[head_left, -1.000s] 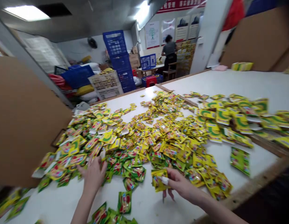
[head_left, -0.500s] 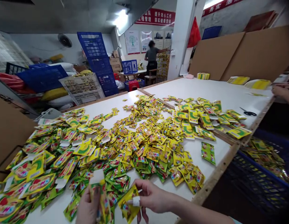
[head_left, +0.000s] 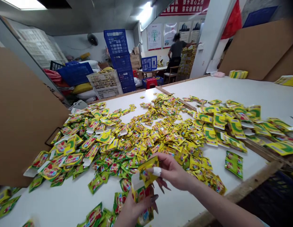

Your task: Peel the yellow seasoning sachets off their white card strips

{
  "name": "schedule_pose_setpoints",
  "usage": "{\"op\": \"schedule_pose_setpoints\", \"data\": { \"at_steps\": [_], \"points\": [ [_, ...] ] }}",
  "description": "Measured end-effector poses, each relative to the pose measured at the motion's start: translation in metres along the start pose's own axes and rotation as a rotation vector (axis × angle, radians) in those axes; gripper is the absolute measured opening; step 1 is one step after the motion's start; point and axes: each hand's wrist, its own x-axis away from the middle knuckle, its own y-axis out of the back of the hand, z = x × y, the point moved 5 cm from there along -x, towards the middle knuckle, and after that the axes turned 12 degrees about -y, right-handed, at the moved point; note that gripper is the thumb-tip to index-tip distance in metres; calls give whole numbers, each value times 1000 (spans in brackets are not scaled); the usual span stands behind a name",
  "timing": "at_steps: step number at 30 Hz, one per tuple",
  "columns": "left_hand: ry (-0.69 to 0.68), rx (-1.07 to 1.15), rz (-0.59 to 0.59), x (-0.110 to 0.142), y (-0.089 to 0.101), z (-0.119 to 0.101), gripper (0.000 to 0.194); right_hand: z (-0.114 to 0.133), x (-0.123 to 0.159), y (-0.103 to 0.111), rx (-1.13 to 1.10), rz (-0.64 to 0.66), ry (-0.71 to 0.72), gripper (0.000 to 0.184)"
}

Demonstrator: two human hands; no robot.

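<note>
Two hands are working close together above the white table (head_left: 73,198), the left hand (head_left: 131,208) gripping a small printed carton (head_left: 139,191) with its white flap up, and the right hand (head_left: 177,173), white wrap (head_left: 157,171) on one finger, pinching a yellow packet (head_left: 148,173) at the carton's flap end. Beyond them, a heap of loose packets (head_left: 165,132) is covering the table's middle, while flat cartons (head_left: 70,146) are lying to its left and other cartons (head_left: 231,126) are resting to its right.
</note>
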Motion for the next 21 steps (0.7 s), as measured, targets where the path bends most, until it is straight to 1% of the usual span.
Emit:
{"op": "schedule_pose_setpoints", "data": {
  "at_steps": [2,4,6,7,8,9,11,13,14,16,19,20,21],
  "points": [
    [-21,-120,26,1,-2,-1,46,7,2,-9,164,17,57,19],
    [-64,-231,39,2,2,-4,42,15,6,-12,416,-3,159,9],
    [-103,-317,41,4,7,-7,39,22,11,-11,651,-3,256,15],
    [-112,-344,48,5,9,-8,38,24,13,-10,716,3,284,18],
    [-108,-359,61,5,10,-8,38,25,14,-8,715,11,282,18],
    [-91,-361,77,6,10,-7,38,25,14,-7,652,28,249,15],
    [-39,-339,108,6,7,-5,39,20,11,-5,456,70,142,8],
    [5,-311,127,5,3,-2,40,14,9,-8,336,95,80,12],
    [8,-303,135,4,1,-2,40,12,7,-9,332,97,75,14],
    [-20,-294,145,3,0,-3,38,9,7,-10,417,41,107,12],
    [-66,-276,143,3,1,-1,36,12,11,-8,628,-71,199,6],
    [-75,-278,141,3,1,1,36,15,14,-8,707,-81,236,2],
    [-79,-283,138,3,1,3,35,18,17,-9,779,-61,260,8]
  ]
}}
